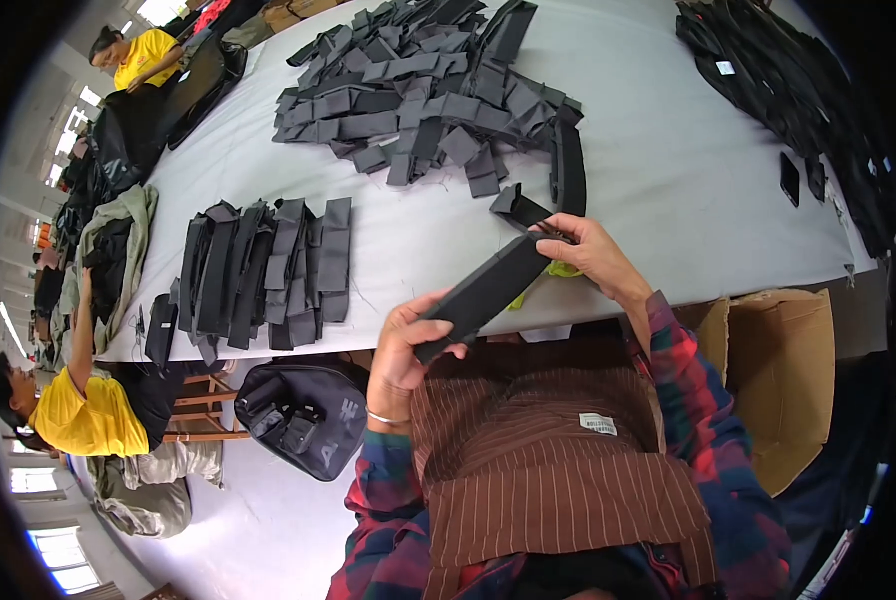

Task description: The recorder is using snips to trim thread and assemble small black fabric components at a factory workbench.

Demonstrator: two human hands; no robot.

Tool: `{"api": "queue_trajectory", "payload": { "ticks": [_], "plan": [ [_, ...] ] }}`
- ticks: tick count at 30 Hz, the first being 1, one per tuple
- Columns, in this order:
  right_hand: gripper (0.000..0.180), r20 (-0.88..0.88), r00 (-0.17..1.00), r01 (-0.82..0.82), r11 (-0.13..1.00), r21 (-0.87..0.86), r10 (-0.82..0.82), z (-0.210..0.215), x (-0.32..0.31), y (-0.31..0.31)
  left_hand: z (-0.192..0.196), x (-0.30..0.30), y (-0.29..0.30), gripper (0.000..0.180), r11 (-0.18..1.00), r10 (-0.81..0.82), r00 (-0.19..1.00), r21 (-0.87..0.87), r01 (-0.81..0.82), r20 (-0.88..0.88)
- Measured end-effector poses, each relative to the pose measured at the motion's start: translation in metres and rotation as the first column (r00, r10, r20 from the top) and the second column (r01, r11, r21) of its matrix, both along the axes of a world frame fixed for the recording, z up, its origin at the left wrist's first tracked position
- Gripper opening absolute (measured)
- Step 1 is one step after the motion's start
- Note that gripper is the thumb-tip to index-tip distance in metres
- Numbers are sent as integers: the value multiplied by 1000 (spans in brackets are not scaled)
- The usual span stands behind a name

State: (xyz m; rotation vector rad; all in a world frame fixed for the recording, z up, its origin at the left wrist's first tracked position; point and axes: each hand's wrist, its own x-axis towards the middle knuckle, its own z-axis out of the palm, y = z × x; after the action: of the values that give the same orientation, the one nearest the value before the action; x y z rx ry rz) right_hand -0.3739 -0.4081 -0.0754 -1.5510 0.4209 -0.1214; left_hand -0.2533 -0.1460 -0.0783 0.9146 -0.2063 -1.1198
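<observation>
A dark grey fabric strip (490, 290) slants across in front of me, above the table's near edge. My left hand (405, 343) is closed on its lower end, thumb on top. The fingers of my right hand (598, 258) pinch its upper end. Whether a small tool is also in those fingers is too small to tell. Just beyond them, another folded piece of the grey fabric (520, 208) reaches toward the heap. Something yellow-green (563, 269) shows beneath my right hand, partly hidden. A big loose heap of grey fabric strips (418, 100) covers the far middle of the table.
Stacked grey strips (265, 275) lie in rows at left. Black garments (798, 110) and a phone (789, 180) are at right. An open cardboard box (778, 385) stands by my right arm. A black bag (303, 415) is below the left edge. Two people in yellow work at left.
</observation>
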Motion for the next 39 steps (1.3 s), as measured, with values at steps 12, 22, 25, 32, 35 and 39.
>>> {"api": "queue_trajectory", "payload": {
  "ticks": [12, 22, 25, 32, 35, 39],
  "plan": [
    [13, 46, 822, 394, 625, 674, -568, -9, -13, 63, -26, -39, -35, 39, 977, 189, 982, -96, -188, 1],
    [12, 81, 777, 447, 637, 628, -624, 3, -24, 86, 8, -61, -43, 58, 993, 118, 969, -4, -120, 217],
    [12, 77, 835, 364, 651, 666, -546, 5, -26, 104, 3, -64, -55, 57, 993, 100, 973, -82, -84, 206],
    [24, 305, 931, 184, 980, 80, -200, 12, -45, 97, 9, -55, -55, 49, 923, 324, 933, -267, -276, 155],
    [29, 451, 889, 252, 909, -333, -82, 30, -45, 88, 9, -53, -50, 47, 918, 353, 932, -220, -330, 77],
    [22, 438, 896, 243, 742, -625, 76, 33, -39, 82, 7, -54, -47, 46, 934, 313, 942, -217, -283, 119]
  ]
}}
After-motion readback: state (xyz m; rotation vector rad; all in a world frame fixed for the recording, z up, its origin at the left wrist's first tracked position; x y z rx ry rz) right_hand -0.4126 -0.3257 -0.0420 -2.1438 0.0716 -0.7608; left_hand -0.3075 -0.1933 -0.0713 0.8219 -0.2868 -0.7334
